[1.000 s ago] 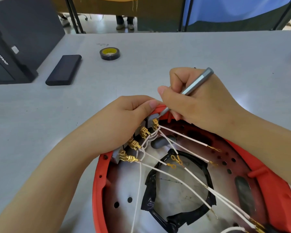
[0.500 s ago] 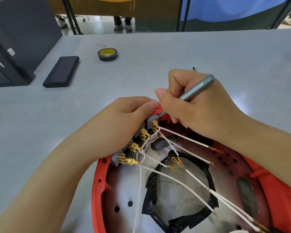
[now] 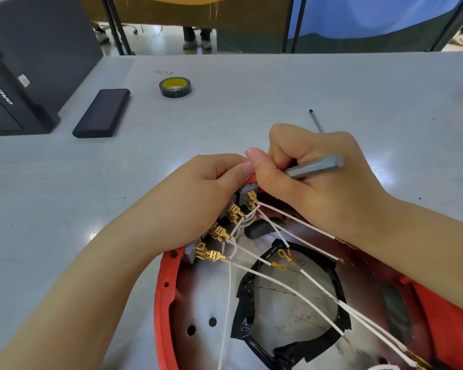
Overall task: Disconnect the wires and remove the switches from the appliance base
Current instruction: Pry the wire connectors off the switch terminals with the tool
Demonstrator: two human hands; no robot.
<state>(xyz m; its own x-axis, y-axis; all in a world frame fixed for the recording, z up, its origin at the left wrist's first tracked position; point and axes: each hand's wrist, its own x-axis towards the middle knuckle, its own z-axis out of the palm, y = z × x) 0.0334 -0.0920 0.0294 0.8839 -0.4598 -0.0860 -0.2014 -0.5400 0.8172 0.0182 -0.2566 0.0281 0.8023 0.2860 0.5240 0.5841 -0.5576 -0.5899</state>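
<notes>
Far left: black box (image 3: 24, 62), dark case (image 3: 102, 113), tape roll (image 3: 175, 87) on grey table (image 3: 332, 84). Left hand (image 3: 195, 198) curled over switches (image 3: 225, 228), row running near-left to far-right along red appliance base (image 3: 166, 303) rim. White wires (image 3: 292, 292) trailing near-right. Right hand (image 3: 321, 182) clenched around grey tool (image 3: 313, 166), handle pointing right, tip hidden, perhaps at far switch.

Tape roll (image 3: 175, 87) lies on the table (image 3: 332, 89), behind the appliance base (image 3: 166, 303).
</notes>
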